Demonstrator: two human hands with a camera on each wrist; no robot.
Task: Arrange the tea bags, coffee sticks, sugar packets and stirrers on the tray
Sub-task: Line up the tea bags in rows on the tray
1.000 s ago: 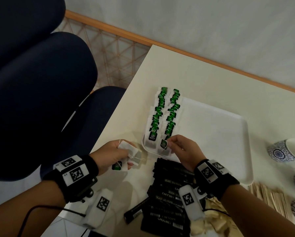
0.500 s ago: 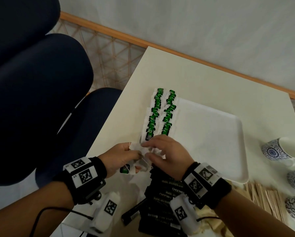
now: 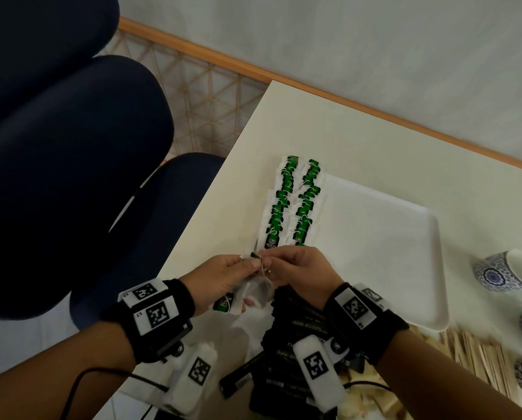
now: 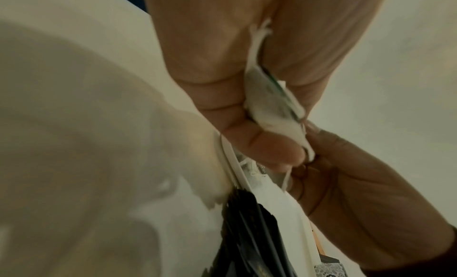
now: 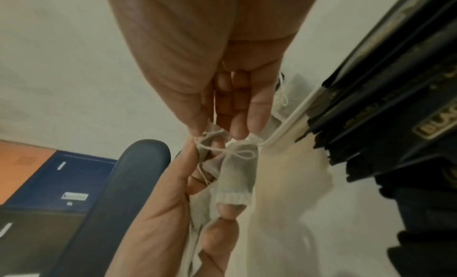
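Head view: dim, even indoor light, soft shadows under the wrists on the table (image 3: 359, 140), straight edges bowed by the wide lens. Wrist views: close, soft-focused, smeared; near fingers (image 4: 259, 144) fairly sharp, foreground blurred, colours muted, some grain.

Blue chairs (image 3: 72, 177), patterned cups (image 3: 502, 274), table (image 3: 374, 140)

Black wristbands (image 3: 150, 316) with coded tags

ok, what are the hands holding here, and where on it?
Left hand grips a small bunch of tea bags by their pouches. Right hand pinches the top of one of those bags, at its string, between thumb and fingertips.
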